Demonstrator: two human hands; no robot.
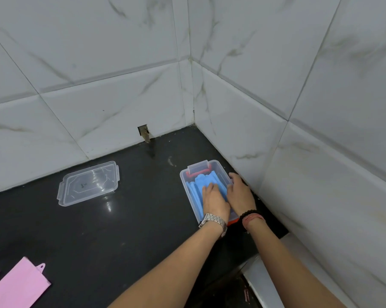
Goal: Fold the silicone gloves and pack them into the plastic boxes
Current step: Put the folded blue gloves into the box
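Note:
A clear plastic box (184,178) with red latches stands on the black counter near the right wall. Folded blue silicone gloves (196,187) lie inside it. My left hand (214,200), a metal watch on its wrist, presses flat on the blue gloves in the box. My right hand (239,192), with bead bracelets on its wrist, rests on the box's right rim, fingers curled over the edge. The box's clear lid (88,183) lies apart to the left. A pink silicone glove (19,285) lies flat at the bottom left corner.
The black counter (132,218) meets white marble-tiled walls at the back and right, forming a corner behind the box. A small metal fitting (145,132) sticks out of the back wall. A metal edge (263,283) shows at the lower right.

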